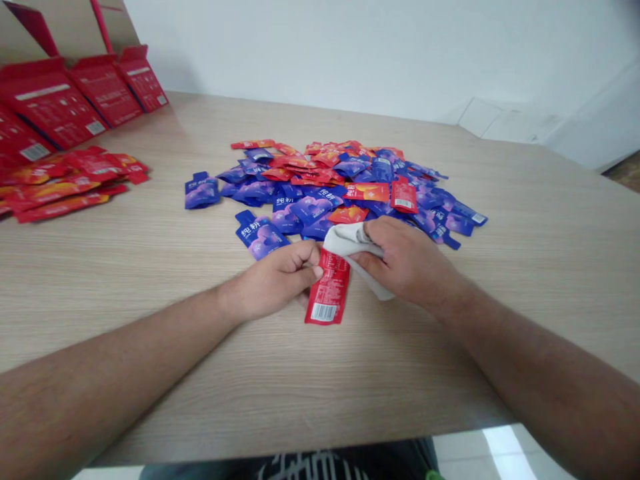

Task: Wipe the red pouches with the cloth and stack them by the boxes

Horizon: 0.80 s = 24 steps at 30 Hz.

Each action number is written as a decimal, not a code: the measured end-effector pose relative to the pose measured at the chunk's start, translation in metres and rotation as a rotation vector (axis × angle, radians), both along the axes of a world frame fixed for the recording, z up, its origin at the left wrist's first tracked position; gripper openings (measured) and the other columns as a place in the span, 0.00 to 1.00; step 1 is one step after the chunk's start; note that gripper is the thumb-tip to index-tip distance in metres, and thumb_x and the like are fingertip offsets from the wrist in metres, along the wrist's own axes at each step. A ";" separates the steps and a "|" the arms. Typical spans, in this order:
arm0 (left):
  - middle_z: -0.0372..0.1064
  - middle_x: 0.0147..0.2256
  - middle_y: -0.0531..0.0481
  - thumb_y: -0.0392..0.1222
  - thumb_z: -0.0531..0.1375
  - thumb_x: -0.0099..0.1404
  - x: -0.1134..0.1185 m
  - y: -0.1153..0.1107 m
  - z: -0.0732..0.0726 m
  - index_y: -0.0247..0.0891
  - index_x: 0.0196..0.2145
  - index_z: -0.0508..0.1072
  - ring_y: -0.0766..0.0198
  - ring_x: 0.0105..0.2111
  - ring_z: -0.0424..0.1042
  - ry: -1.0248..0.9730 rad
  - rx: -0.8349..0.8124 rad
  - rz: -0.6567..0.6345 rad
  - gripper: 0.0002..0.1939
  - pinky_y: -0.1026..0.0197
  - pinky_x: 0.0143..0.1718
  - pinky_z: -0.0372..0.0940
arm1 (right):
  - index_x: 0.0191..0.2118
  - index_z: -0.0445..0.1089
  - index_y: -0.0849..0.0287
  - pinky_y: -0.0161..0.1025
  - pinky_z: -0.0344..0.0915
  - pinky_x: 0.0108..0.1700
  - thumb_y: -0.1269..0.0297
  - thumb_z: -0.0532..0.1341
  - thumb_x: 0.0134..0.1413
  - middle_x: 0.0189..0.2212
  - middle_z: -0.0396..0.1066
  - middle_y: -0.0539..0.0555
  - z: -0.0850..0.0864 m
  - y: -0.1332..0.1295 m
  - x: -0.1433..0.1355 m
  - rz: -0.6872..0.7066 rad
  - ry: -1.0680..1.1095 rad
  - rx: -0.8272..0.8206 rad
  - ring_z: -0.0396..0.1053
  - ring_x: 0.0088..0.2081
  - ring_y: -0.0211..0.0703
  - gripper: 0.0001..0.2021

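Observation:
My left hand [280, 277] pinches the left edge of a red sachet [329, 287], which hangs above the table with its barcode end toward me. In my right hand [407, 263] is a folded white cloth [350, 240], gripped between thumb and fingers. The cloth covers the sachet's upper end, so that part is hidden. Just beyond both hands spreads a loose pile of purple sachets [313, 205] and red-orange sachets [320, 163]. One purple sachet [260, 235] lies right behind my left hand.
On the left lies a stack of red-orange sachets [65, 187]. Several open red boxes [55, 103] stand behind it at the table's back left. A white wall [350, 53] borders the wooden table [200, 400] at the back. The table's front edge is close to my lap.

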State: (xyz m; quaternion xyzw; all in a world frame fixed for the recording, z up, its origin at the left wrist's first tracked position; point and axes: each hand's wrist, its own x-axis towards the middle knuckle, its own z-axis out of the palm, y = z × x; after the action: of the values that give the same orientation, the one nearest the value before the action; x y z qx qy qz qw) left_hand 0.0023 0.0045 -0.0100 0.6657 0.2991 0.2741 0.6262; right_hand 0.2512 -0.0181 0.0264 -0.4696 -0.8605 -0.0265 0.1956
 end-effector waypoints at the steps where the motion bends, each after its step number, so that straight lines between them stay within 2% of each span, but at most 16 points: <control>1: 0.67 0.30 0.54 0.42 0.61 0.69 0.000 0.000 0.000 0.37 0.35 0.66 0.69 0.27 0.67 0.013 0.001 -0.018 0.09 0.65 0.30 0.66 | 0.40 0.66 0.57 0.41 0.60 0.39 0.55 0.59 0.69 0.40 0.72 0.57 0.000 0.000 0.000 0.027 -0.003 -0.015 0.68 0.40 0.49 0.11; 3: 0.67 0.30 0.54 0.42 0.61 0.70 0.000 0.001 0.001 0.37 0.36 0.66 0.68 0.27 0.67 0.026 0.001 -0.036 0.08 0.65 0.30 0.66 | 0.40 0.66 0.57 0.41 0.60 0.39 0.55 0.59 0.69 0.40 0.72 0.57 -0.001 0.001 0.000 0.043 -0.004 -0.025 0.68 0.39 0.49 0.10; 7: 0.66 0.30 0.53 0.42 0.60 0.70 -0.001 0.000 0.003 0.38 0.32 0.64 0.68 0.27 0.67 0.010 0.032 -0.022 0.11 0.65 0.29 0.64 | 0.39 0.65 0.57 0.41 0.59 0.39 0.57 0.62 0.67 0.37 0.71 0.56 0.001 0.004 0.003 -0.030 0.020 0.032 0.68 0.38 0.48 0.10; 10: 0.66 0.29 0.54 0.41 0.60 0.70 -0.001 -0.002 0.005 0.37 0.32 0.65 0.68 0.27 0.67 0.033 0.042 -0.051 0.10 0.65 0.30 0.64 | 0.40 0.66 0.58 0.41 0.59 0.40 0.60 0.62 0.66 0.39 0.71 0.56 0.003 0.006 0.005 0.008 -0.005 0.033 0.68 0.39 0.49 0.08; 14: 0.68 0.32 0.52 0.41 0.60 0.70 -0.001 -0.002 0.005 0.37 0.31 0.65 0.68 0.29 0.68 0.007 0.062 -0.067 0.10 0.64 0.31 0.65 | 0.39 0.66 0.58 0.41 0.58 0.38 0.58 0.62 0.66 0.36 0.70 0.55 0.006 0.003 0.005 -0.015 0.014 0.043 0.67 0.37 0.48 0.09; 19: 0.65 0.29 0.54 0.41 0.60 0.71 -0.001 -0.001 0.004 0.36 0.32 0.66 0.68 0.28 0.64 0.010 0.090 -0.070 0.10 0.65 0.31 0.62 | 0.41 0.67 0.58 0.41 0.59 0.39 0.58 0.61 0.67 0.39 0.71 0.57 0.009 0.002 0.007 0.039 -0.052 0.035 0.67 0.39 0.49 0.08; 24: 0.67 0.32 0.51 0.42 0.59 0.71 0.000 -0.001 0.003 0.37 0.31 0.65 0.67 0.29 0.66 -0.026 0.081 -0.055 0.11 0.64 0.31 0.63 | 0.39 0.67 0.58 0.42 0.56 0.35 0.55 0.61 0.67 0.36 0.71 0.56 0.012 0.008 0.014 -0.045 -0.013 0.093 0.66 0.35 0.47 0.12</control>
State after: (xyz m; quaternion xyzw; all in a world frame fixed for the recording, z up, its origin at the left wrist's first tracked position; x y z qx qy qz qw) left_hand 0.0027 0.0033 -0.0067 0.6948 0.2614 0.2773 0.6099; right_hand 0.2648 -0.0106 0.0382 -0.4793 -0.8487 -0.0737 0.2109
